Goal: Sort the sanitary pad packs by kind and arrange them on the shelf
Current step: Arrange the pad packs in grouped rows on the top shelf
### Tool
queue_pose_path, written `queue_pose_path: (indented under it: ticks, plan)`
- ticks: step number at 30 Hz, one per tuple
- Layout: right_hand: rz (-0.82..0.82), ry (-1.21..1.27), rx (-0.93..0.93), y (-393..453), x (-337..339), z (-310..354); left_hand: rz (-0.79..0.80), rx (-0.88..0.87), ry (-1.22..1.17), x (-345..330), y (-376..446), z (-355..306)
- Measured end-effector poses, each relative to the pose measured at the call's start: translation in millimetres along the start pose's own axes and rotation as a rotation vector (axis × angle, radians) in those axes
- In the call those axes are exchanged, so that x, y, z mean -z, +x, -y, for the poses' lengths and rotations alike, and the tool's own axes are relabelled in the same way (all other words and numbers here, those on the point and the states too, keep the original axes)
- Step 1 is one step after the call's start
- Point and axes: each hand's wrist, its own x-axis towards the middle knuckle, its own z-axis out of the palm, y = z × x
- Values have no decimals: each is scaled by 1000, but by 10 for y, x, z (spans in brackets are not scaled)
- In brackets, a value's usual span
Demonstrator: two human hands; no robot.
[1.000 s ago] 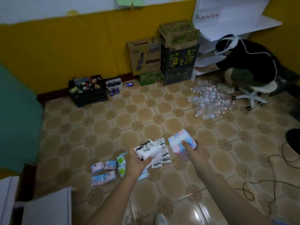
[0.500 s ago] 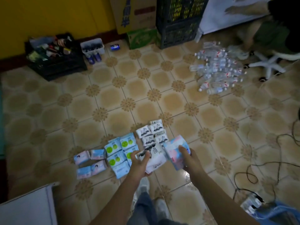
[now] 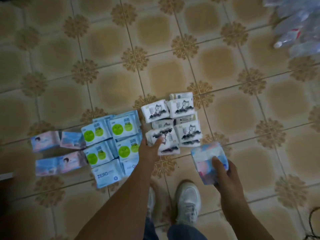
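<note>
white ink-print pack (image 3: 163,142) under left hand (image 3: 149,150), fingers (image 3: 158,142) pinching its near corner; should seat flush beside its like. right hand (image 3: 225,172) grips pink-blue pack (image 3: 208,157).

**Premises: retail stockroom or shop floor, indoors**

Floor (image 3: 173,80) laid in glossy beige ceramic tiles with brown floral medallions at the joints. Multiple factory-wrapped packs of one product type lie on it in groups by brand: green-dot packs (image 3: 110,137), white packs (image 3: 174,118), pink-blue packs (image 3: 57,151). Bulk plastic-wrapped bottles (image 3: 297,30) at upper right. Lighting dim.
</note>
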Motion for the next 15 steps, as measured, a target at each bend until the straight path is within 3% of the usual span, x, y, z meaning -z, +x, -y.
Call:
queue_pose_path:
  ticks: [7, 10, 12, 15]
  plan:
    - [15, -234, 162, 628, -202, -481, 38, -61, 321, -383, 760, 209]
    - [-28, -383, 181, 470, -266, -276, -150, -47, 494, -273, 473, 69]
    - [-47, -459, 257, 299, -305, -57, -114, -15, 379, -145, 137, -101]
    - [-58, -565, 379, -3, -398, 319, 278, 247, -86, 94, -525, -480]
